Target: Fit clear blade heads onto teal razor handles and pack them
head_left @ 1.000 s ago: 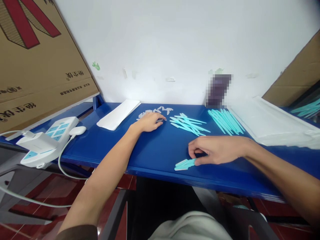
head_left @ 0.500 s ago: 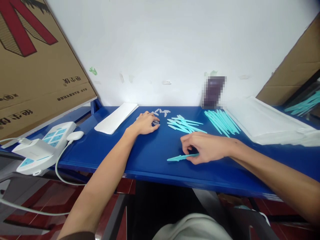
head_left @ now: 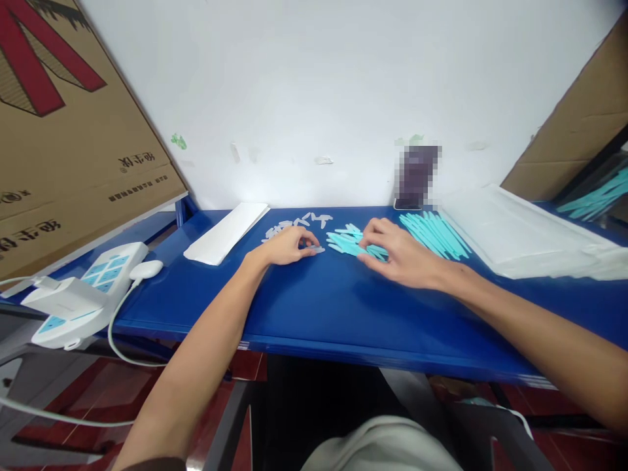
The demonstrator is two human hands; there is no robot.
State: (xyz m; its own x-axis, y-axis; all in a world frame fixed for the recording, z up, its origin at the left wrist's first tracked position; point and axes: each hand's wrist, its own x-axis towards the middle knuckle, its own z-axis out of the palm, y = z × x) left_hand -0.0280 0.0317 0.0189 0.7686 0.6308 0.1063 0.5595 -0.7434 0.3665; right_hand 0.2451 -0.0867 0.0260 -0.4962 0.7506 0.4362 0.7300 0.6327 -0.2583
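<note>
My left hand rests on the blue table with thumb and fingers closed on a small clear plastic piece. Behind it lie several similar clear pieces. My right hand is at the scattered pile of thin turquoise sticks, its thumb and forefinger pinching a turquoise stick that points left toward my left hand. The held stick is blurred and hard to separate from the pile under it. Beyond my right hand, more turquoise sticks lie roughly side by side.
A folded white sheet lies on the blue table at left. A power strip with a charger and cable sits at the left edge. A phone leans on the wall; white plastic packaging is at right. Cardboard stands at left.
My right hand has moved away from the table's front edge, up to the scattered pile, with the turquoise stick. My left hand has shifted slightly right, the clear piece now showing at its fingertips.
</note>
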